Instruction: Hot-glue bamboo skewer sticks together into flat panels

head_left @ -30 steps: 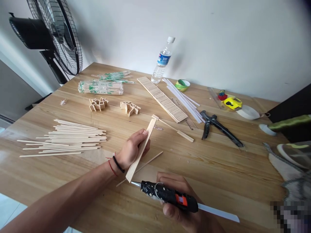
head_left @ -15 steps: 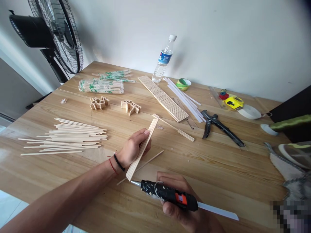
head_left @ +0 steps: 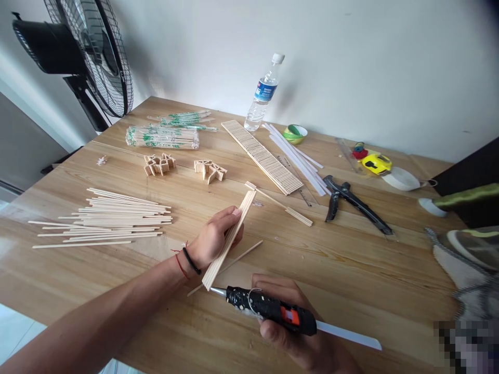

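Head view: from close above table point(head_left: 351, 291), facing forward and down toward wall point(head_left: 370, 78).

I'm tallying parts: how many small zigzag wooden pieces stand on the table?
2. The left piece stands in front of the wrapped sticks; the right piece stands between it and the slatted panel, beyond the left hand. No others show.

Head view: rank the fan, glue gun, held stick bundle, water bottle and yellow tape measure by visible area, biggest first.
1. Fan
2. Glue gun
3. Stick bundle and water bottle: too alike to rank; the first is nearer the camera
4. Yellow tape measure
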`<state>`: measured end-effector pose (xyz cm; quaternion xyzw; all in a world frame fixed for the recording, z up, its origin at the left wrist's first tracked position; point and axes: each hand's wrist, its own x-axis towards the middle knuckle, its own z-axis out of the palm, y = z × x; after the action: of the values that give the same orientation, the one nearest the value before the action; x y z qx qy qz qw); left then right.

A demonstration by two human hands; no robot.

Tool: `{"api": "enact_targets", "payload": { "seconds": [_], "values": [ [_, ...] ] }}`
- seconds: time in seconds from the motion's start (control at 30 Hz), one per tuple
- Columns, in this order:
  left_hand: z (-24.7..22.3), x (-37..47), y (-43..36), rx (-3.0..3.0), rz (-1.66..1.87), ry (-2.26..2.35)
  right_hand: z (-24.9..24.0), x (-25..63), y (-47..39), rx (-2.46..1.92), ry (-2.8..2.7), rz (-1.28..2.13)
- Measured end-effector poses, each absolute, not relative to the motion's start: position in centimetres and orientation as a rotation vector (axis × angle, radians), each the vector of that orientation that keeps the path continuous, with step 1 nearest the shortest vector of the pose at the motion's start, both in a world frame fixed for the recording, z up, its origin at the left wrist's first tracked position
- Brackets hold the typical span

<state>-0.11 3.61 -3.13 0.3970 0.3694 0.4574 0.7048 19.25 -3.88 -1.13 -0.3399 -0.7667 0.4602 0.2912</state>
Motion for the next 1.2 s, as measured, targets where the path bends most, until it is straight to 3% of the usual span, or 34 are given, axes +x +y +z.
{"api": "enact_targets", "payload": {
  "seconds": [0.3, 0.67, 1.2],
  "values": [
    [-3.6, -0.3, 3.5, 0.914, 1.011, 0.822, -1.1, 19.4, -4.1, -0.960, -1.982, 1.264],
    [-3.6, -0.2, 3.4, 0.924, 0.988, 0.817, -3.1, 21.1, -4.5, -0.969, -1.958, 0.944],
    [-2.8, -0.2, 3.1, 0.943, 0.940, 0.856, -3.5, 21.4, -4.3, -0.954, -1.984, 0.886]
  ]
}}
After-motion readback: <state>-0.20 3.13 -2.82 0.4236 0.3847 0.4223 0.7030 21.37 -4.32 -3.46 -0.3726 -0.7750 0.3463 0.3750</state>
